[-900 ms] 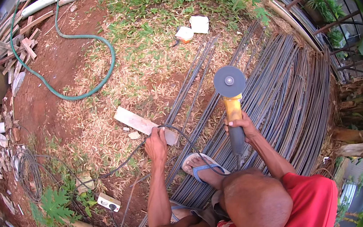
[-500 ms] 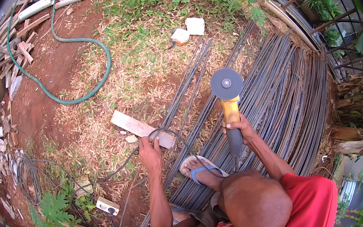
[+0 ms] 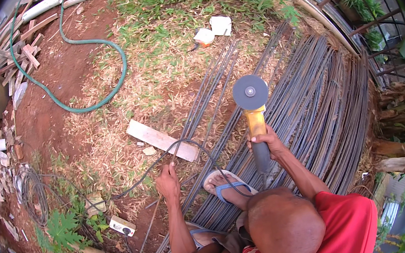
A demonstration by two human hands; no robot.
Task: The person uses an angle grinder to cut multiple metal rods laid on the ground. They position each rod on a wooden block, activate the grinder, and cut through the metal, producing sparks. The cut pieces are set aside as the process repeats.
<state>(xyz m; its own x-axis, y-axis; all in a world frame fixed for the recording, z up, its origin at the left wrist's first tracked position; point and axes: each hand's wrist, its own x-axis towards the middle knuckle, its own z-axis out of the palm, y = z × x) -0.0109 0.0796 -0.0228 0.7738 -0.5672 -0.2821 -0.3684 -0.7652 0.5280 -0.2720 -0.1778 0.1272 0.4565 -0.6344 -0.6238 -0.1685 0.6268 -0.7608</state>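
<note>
My right hand (image 3: 268,142) is wrapped around the body of a yellow and dark grey angle grinder (image 3: 256,120). Its dark round disc (image 3: 245,100) points away from me, above the steel bars. On the left, my left hand (image 3: 168,182) is closed, thumb against fingers, on a thin rusty steel rod (image 3: 172,156). This rod runs from the lower left up over a pale wooden plank (image 3: 150,136) on the ground. A black cable (image 3: 138,183) loops past the rod and in front of my sandalled foot (image 3: 227,186).
Long steel bars (image 3: 306,108) cover the ground to the right. Left lie a white socket strip (image 3: 118,223), coiled wire (image 3: 31,195) and rubble. Farther off are a green hose (image 3: 121,60), scrap wood (image 3: 29,51) and white objects (image 3: 221,25) on the grass. A metal frame (image 3: 376,21) stands far right.
My left hand has drawn slightly back toward me, away from the cable loop, exposing more of the rod. The grinder stays nearly in place in my right hand.
</note>
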